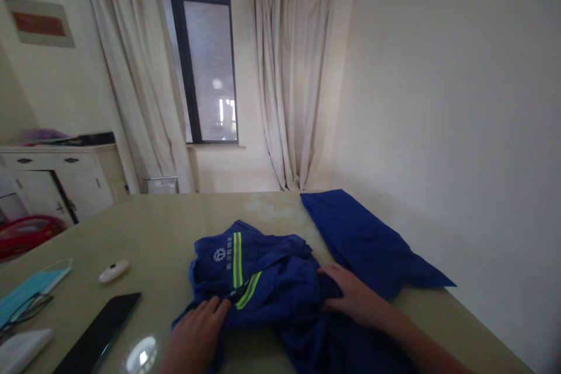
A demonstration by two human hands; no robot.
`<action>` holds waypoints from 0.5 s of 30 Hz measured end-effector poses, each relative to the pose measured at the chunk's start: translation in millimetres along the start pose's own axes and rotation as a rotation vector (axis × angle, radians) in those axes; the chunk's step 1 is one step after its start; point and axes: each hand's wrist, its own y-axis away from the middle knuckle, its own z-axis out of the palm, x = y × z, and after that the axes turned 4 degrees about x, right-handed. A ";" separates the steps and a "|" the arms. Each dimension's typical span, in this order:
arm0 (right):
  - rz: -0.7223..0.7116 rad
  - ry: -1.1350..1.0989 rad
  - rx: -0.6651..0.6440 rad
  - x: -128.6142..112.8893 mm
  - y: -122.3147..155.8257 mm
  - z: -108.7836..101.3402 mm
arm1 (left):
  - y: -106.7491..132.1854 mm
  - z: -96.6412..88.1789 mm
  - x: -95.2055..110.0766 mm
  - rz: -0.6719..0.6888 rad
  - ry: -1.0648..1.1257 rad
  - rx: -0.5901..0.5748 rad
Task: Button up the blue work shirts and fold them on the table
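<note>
A dark blue work jacket [280, 280] with yellow-green reflective stripes and a white printed gear logo lies bunched on the table in front of me. My left hand [199, 324] has its fingers curled over the jacket's near left edge, beside the stripes. At the jacket's right side, my right hand [350, 295] grips a fold of the cloth between thumb and fingers. Part of the jacket hangs toward me below the right forearm. What lies under both palms is hidden.
Folded blue cloth [359, 239] lies at the table's right edge, near the wall. To the left are a black phone [100, 333], a white oval object [114, 271], a light blue face mask [30, 295], a white box-like object [24, 350] and a clear round glass object [142, 353].
</note>
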 end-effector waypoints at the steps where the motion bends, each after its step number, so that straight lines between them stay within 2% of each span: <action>1: -0.016 0.004 0.040 -6.5 -0.9 -9.8 | -2.8 -10.7 -12.1 -0.035 0.006 -0.002; 4: -0.092 0.039 0.198 -33.7 -2.0 -43.6 | -15.8 -51.7 -34.9 -0.107 0.097 0.144; 7: -0.195 0.114 0.368 -66.7 -1.3 -83.2 | -32.5 -98.1 -37.5 -0.112 0.213 0.367; 8: -0.229 0.129 0.405 -77.9 0.0 -96.6 | -37.7 -112.6 -34.8 -0.095 0.251 0.497; 10: -0.285 0.129 0.494 -100.0 6.1 -120.2 | -46.4 -137.6 -27.5 -0.055 0.333 0.841; 12: -0.291 0.125 0.655 -121.6 19.1 -134.8 | -53.1 -154.9 -22.2 -0.004 0.391 1.200; 13: -0.278 0.117 0.716 -132.0 28.4 -137.4 | -55.7 -159.5 -21.7 0.019 0.408 1.312; 14: -0.262 0.112 0.719 -141.7 39.3 -136.6 | -57.5 -160.9 -23.1 0.038 0.423 1.363; 15: -0.248 0.115 0.645 -150.4 51.2 -132.7 | -58.3 -158.6 -26.5 0.049 0.447 1.352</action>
